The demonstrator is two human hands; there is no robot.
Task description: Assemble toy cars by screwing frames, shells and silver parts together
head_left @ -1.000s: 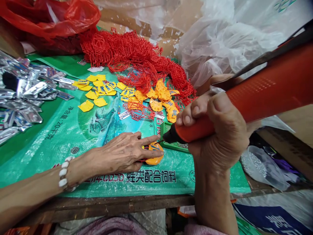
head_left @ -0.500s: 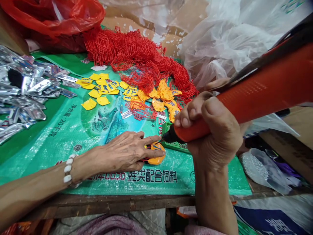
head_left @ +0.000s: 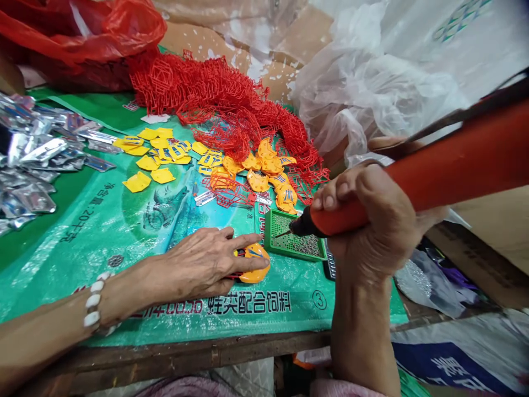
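Observation:
My left hand lies flat on the green sack cloth, its fingers pressing down a small orange plastic piece with a red frame part under it. My right hand is wrapped round a long orange electric screwdriver. The tool's dark tip hangs over a small green tray of tiny screws, just right of the orange piece.
Yellow and orange plastic pieces lie scattered behind. A heap of red wire-like frames and a red bag sit at the back. Silver foil packets pile at the left, clear plastic bags at the right. The wooden table edge runs along the front.
The screwdriver tip has lifted off the orange piece and shifted right, over the green screw tray. My left hand still presses the piece down.

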